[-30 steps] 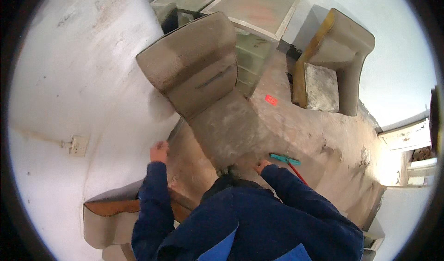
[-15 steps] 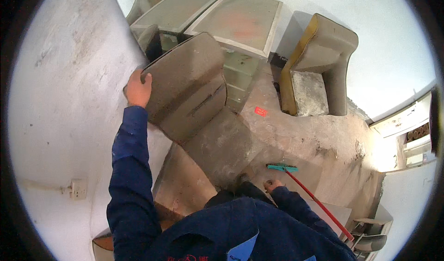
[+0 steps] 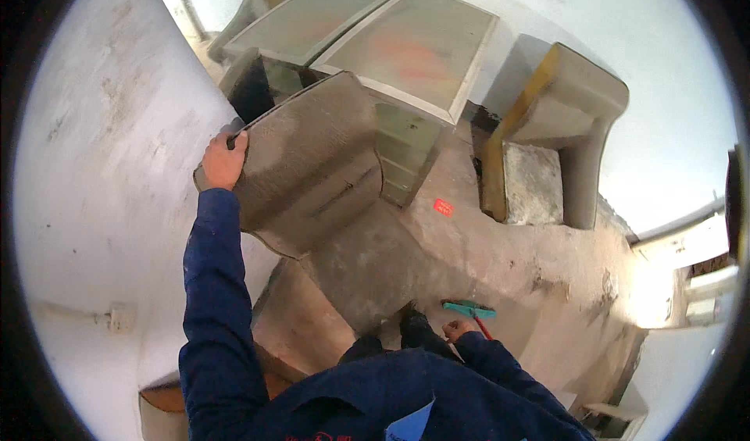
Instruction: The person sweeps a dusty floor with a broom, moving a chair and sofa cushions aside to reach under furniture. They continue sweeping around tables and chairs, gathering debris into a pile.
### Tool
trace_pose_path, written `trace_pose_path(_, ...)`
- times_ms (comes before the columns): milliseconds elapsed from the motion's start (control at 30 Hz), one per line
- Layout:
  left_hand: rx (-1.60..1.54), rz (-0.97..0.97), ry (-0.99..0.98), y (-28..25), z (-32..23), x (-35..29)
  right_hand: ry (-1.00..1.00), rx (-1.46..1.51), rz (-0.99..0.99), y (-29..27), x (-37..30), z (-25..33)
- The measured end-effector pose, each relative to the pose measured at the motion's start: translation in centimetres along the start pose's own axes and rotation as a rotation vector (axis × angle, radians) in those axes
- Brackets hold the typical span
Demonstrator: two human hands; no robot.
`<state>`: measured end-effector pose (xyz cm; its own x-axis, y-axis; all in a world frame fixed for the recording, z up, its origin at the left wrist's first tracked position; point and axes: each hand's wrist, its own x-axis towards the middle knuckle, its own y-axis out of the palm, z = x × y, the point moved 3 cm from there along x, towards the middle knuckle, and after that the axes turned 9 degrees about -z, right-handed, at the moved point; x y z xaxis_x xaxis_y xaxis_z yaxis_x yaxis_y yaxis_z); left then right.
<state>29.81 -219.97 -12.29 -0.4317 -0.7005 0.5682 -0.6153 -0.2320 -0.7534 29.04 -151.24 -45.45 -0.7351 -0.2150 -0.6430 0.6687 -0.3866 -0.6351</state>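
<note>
My left hand (image 3: 224,160) grips the top left corner of a dusty brown armchair (image 3: 312,167) that stands against the white wall. My right hand (image 3: 455,331) is low at my side, closed on the red handle of a broom whose teal head (image 3: 469,309) rests on the floor. My dark blue sleeves run up from the lower edge, and a dark shoe (image 3: 418,328) shows below the chair.
Two grey metal cabinets (image 3: 406,58) stand behind the armchair. A second armchair (image 3: 547,152) with a yellow side lies turned at the right. A small red scrap (image 3: 443,207) lies on the dirty concrete floor (image 3: 500,269). A wall socket (image 3: 121,317) is at lower left.
My left arm has risen from low near the wall up to the armchair's top corner and taken hold of it. The view has tilted upward. My right hand stays by the broom.
</note>
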Motion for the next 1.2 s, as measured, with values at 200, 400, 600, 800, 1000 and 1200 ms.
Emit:
trace_pose_path(200, -0.082, -0.159, -0.003, -7.5, -5.7, -6.2, -0.232, 0.013, -0.013, -7.0, 7.4, 7.8)
trace_pose_path(400, -0.073, -0.189, 0.049, -15.6, -11.0, -13.9, -0.528, 0.806, -0.105, -19.3, 16.7, 26.4)
trace_pose_path(600, -0.218, -0.025, 0.000, -23.3, -12.5, -20.4, -0.458, 1.262, 0.720, -23.3, 10.7, 37.8)
trace_pose_path(800, -1.058, -0.109, -0.613, -21.9, -4.9, -31.2, -0.925, 0.990, 1.120, -21.5, 9.6, 36.1)
trace_pose_path(1000, -1.168, -0.136, -0.534, -20.0, -7.1, -32.4, -0.814, 0.963, 0.930, -20.9, 5.4, 36.7)
trace_pose_path(1200, -1.106, -0.239, -0.700, -24.4, -4.3, -35.5, -0.814, 0.840, 0.720, -19.9, 2.5, 35.9)
